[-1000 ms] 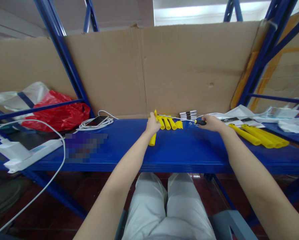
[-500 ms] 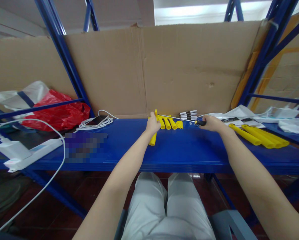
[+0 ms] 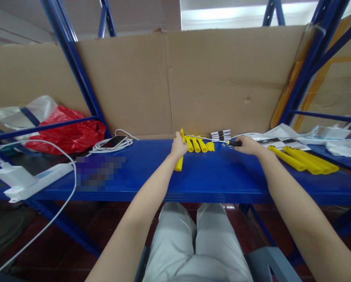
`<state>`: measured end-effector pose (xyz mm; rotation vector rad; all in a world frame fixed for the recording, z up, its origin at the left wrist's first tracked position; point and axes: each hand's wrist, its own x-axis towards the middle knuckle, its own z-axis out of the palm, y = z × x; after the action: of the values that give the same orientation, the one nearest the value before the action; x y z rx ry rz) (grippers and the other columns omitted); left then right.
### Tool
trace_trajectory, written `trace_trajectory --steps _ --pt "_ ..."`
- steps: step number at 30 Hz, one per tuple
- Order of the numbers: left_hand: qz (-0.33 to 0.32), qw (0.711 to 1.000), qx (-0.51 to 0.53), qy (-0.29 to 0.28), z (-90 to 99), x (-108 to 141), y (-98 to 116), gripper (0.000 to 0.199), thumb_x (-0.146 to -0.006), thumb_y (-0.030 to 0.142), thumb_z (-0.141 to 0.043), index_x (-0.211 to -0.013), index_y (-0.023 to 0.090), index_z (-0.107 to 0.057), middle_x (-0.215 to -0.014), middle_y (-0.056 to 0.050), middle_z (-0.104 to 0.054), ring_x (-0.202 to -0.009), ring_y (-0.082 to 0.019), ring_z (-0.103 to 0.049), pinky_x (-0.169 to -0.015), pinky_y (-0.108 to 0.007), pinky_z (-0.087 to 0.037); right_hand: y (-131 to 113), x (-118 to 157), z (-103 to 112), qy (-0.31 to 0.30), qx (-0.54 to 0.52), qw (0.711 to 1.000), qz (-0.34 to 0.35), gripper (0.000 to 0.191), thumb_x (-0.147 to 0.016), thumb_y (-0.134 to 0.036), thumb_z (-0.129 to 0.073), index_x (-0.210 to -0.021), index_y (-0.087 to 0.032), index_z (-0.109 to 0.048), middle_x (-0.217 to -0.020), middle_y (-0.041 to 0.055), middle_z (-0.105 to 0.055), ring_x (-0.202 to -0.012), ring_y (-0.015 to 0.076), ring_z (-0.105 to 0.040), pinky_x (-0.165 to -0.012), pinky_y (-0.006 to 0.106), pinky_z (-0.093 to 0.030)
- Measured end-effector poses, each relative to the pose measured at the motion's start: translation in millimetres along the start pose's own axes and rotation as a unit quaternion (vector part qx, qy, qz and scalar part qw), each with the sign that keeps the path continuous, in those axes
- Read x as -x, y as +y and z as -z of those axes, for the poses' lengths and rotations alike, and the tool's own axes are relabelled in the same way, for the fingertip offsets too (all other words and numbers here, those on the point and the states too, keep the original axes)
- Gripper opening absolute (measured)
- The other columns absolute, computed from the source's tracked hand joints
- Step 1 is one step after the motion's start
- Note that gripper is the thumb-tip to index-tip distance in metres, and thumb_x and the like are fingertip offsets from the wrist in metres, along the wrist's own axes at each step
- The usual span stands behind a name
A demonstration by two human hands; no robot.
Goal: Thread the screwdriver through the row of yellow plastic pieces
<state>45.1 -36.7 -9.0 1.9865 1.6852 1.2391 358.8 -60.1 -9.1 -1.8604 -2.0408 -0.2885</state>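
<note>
My left hand [image 3: 180,146] is closed around a yellow tube [image 3: 179,164], which stands out below the fist, with a yellow end piece showing above it. In my right hand [image 3: 248,146] is a screwdriver [image 3: 234,143] with a black and yellow handle. Its long thin shaft points left, and the tip reaches the top of the tube by my left fingers; exact contact is too small to tell. Between the hands lie several short yellow parts [image 3: 196,145] in a row and a small stack of white sticks with black bands [image 3: 221,135].
Several yellow tubes [image 3: 299,159] lie at the right on the blue shelf [image 3: 219,176]. At the left are a white power strip [image 3: 43,180], a coiled white cable [image 3: 116,145] and a red plastic bag [image 3: 69,131]. A cardboard sheet [image 3: 222,78] stands behind.
My right hand and the screwdriver have shifted very slightly left, toward the tube. The left hand and tube stay in the same place.
</note>
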Motion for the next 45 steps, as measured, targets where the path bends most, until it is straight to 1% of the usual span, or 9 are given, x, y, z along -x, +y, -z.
trace_trajectory --steps 4,8,13,19,26,33,37,42,45 --pt "-0.002 1.000 -0.006 -0.005 0.5 -0.5 -0.4 0.036 -0.084 0.004 -0.055 -0.113 0.022 -0.045 -0.113 -0.014 -0.073 -0.114 -0.026 -0.069 -0.097 -0.036 -0.052 4.9 -1.9 -4.0 0.036 0.010 0.999 0.027 0.014 -0.066 -0.028 -0.066 -0.079 -0.025 -0.061 -0.076 0.0052 -0.071 -0.074 0.0246 -0.065 -0.062 0.030 -0.045" --pt "0.004 1.000 -0.002 0.001 0.7 -0.4 -0.6 0.039 -0.081 0.003 -0.056 -0.113 0.023 -0.045 -0.110 -0.013 -0.074 -0.112 -0.026 -0.070 -0.098 -0.038 -0.052 6.0 -1.7 -4.8 0.052 0.008 0.999 0.001 0.021 -0.065 -0.031 -0.068 -0.082 -0.026 -0.057 -0.073 0.0046 -0.069 -0.070 0.0248 -0.064 -0.059 0.030 -0.042" --pt "0.000 1.000 0.004 0.001 1.1 0.3 -0.3 0.039 -0.081 0.003 -0.057 -0.112 0.023 -0.045 -0.111 -0.013 -0.074 -0.114 -0.026 -0.069 -0.099 -0.037 -0.051 2.7 -0.3 -1.5 0.037 0.007 0.999 -0.015 0.022 -0.067 -0.032 -0.068 -0.087 -0.026 -0.059 -0.078 0.0056 -0.071 -0.074 0.0261 -0.066 -0.062 0.031 -0.044" --pt "-0.002 1.000 0.003 0.003 1.5 0.5 0.2 0.040 -0.081 0.004 -0.057 -0.113 0.024 -0.045 -0.110 -0.012 -0.074 -0.115 -0.026 -0.069 -0.099 -0.038 -0.052 -2.6 2.7 2.1 -0.005 0.015 1.000 0.009 0.018 -0.071 -0.029 -0.064 -0.088 -0.024 -0.066 -0.084 0.0064 -0.075 -0.078 0.0252 -0.068 -0.066 0.030 -0.046" --pt "-0.002 1.000 0.004 -0.003 1.1 0.4 0.5 0.039 -0.081 0.003 -0.057 -0.112 0.023 -0.045 -0.113 -0.013 -0.073 -0.116 -0.026 -0.068 -0.099 -0.037 -0.051 -0.3 0.5 2.1 0.007 0.026 1.000 0.009 0.012 -0.073 -0.032 -0.065 -0.081 -0.024 -0.069 -0.080 0.0069 -0.075 -0.079 0.0258 -0.069 -0.067 0.031 -0.047" --pt "-0.010 1.000 0.006 -0.007 -0.3 0.5 -0.7 0.037 -0.082 0.003 -0.057 -0.111 0.023 -0.045 -0.115 -0.014 -0.073 -0.116 -0.026 -0.068 -0.098 -0.037 -0.052 -3.8 2.8 5.2 0.008 0.059 0.998 -0.027 0.023 -0.075 -0.040 -0.065 -0.088 -0.022 -0.070 -0.087 0.0109 -0.075 -0.083 0.0295 -0.070 -0.068 0.034 -0.047" --pt "-0.007 1.000 0.001 -0.001 0.3 0.2 -1.1 0.037 -0.083 0.004 -0.056 -0.112 0.023 -0.045 -0.111 -0.012 -0.073 -0.115 -0.025 -0.069 -0.097 -0.036 -0.052 -4.4 3.3 4.9 0.008 0.050 0.999 -0.005 0.019 -0.074 -0.036 -0.065 -0.088 -0.024 -0.070 -0.085 0.0078 -0.076 -0.081 0.0271 -0.069 -0.066 0.032 -0.047" --pt "-0.003 1.000 -0.008 0.002 1.0 -0.6 -1.3 0.036 -0.084 0.005 -0.055 -0.113 0.023 -0.044 -0.109 -0.013 -0.073 -0.113 -0.026 -0.069 -0.097 -0.037 -0.052 -4.8 3.3 4.2 0.018 0.022 1.000 0.003 0.024 -0.075 -0.031 -0.062 -0.096 -0.022 -0.071 -0.092 0.0093 -0.077 -0.084 0.0272 -0.070 -0.070 0.032 -0.049" --pt "-0.002 1.000 -0.008 0.004 0.8 -0.9 -1.5 0.038 -0.083 0.004 -0.055 -0.114 0.023 -0.044 -0.110 -0.013 -0.073 -0.113 -0.026 -0.069 -0.097 -0.037 -0.052 -3.0 2.0 3.4 0.034 0.014 0.999 0.010 0.022 -0.075 -0.030 -0.062 -0.093 -0.024 -0.071 -0.089 0.0080 -0.077 -0.085 0.0273 -0.070 -0.070 0.032 -0.049"
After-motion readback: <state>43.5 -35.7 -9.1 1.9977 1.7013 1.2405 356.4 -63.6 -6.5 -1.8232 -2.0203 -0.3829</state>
